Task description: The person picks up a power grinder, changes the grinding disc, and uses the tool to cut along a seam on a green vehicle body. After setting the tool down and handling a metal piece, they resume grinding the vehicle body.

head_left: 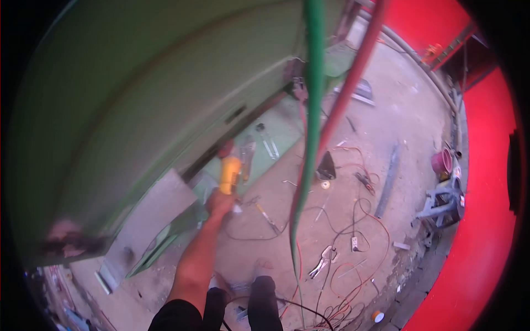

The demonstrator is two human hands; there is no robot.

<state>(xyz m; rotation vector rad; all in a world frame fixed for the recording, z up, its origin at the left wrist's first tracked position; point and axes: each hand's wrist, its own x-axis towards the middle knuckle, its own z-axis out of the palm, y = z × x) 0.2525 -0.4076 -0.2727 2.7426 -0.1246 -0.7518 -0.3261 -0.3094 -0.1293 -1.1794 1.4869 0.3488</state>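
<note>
My left hand [221, 203] is wrapped around the rear of a yellow power tool [230, 174], which looks like an angle grinder. The tool's dark reddish head points toward the lower edge of the green metal panel [138, 99]; motion blur hides whether they touch. Beside it, a pale green sheet [284, 118] carries a long metal tool [268, 142] and another blurred tool [248, 157]. On the floor near my hand is a yellow-handled tool [267, 218]. My right hand is out of view.
Green hose [313, 71] and red hose [353, 77] hang close before me. Locking pliers [323, 261], a power socket [355, 243], tangled cables and a metal bar [388, 179] lie on the floor. A grey stool [444, 203] stands by the red wall [486, 209]. A bent sheet [146, 215] leans left.
</note>
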